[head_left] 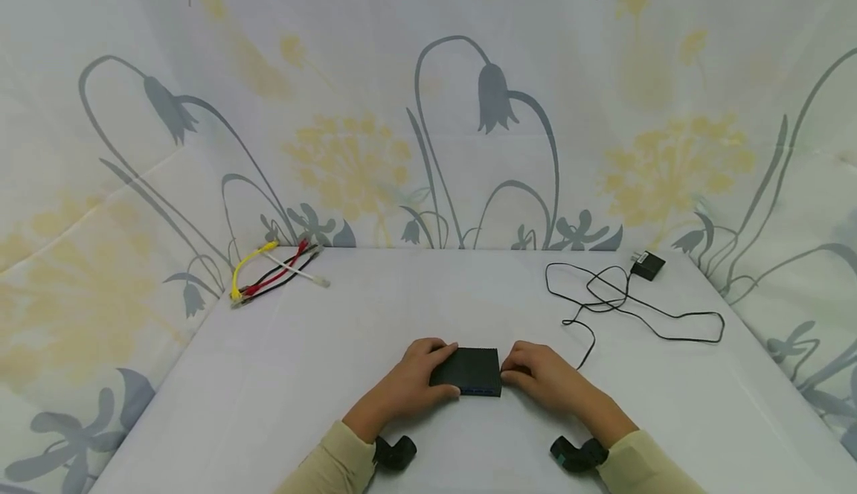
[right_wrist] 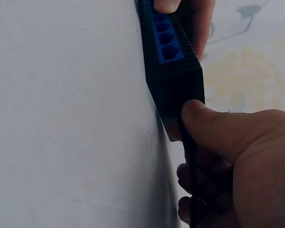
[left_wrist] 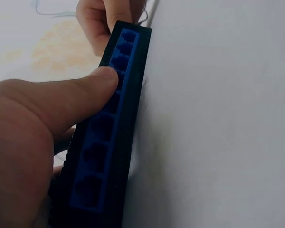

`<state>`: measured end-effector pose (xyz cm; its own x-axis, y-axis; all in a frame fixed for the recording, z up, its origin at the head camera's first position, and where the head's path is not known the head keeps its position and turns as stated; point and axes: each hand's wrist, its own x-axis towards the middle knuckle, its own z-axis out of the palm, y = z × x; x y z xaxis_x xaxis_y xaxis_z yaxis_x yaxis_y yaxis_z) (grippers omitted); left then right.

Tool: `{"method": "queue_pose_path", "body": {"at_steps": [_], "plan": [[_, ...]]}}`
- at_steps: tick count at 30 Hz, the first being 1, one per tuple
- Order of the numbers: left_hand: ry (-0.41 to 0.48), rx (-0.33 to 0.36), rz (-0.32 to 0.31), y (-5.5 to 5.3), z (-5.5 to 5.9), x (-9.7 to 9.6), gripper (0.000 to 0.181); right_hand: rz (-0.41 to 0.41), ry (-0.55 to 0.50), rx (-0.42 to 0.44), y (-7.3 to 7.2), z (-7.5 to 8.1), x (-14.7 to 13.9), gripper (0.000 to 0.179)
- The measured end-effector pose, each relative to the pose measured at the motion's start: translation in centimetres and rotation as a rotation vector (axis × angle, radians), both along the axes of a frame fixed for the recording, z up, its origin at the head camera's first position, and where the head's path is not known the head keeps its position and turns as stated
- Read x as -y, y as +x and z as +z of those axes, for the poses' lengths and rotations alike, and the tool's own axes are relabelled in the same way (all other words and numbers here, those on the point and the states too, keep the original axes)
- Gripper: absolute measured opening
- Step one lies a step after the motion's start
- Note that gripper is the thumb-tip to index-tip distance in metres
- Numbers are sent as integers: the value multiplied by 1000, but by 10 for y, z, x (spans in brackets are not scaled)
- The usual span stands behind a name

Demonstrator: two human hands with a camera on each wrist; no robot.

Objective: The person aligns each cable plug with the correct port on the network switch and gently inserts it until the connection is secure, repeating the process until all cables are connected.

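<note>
My left hand [head_left: 416, 379] grips a black network switch [head_left: 478, 372] by its left part, thumb along the front edge and fingers at the back. In the left wrist view a row of blue ports [left_wrist: 102, 124] runs along that front, with the thumb covering part of it. At the switch's right end, my right hand [head_left: 545, 376] pinches the end of a thin black power cable [right_wrist: 193, 183]. The right thumb lies against the end face in the right wrist view; the plug itself is hidden behind it.
The cable trails back in loose loops to a black power adapter [head_left: 648, 265] at the far right of the white table [head_left: 321, 375]. Several short network cables [head_left: 281, 271], yellow, red, black and white, lie at the back left. A flowered cloth [head_left: 375, 107] surrounds the table.
</note>
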<state>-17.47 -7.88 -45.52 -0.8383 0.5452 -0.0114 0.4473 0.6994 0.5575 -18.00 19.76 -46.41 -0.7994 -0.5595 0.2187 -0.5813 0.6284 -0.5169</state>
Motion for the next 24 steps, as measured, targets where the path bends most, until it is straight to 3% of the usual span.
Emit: {"method": "queue_pose_path", "body": {"at_steps": [12,24], "plan": [[-1,21,-39,-12,4,2,74,-52,15,63,2,9,-1,7],[-15,8,3,-30,6,-3,73,-70,59,127,7,13,4,4]]}}
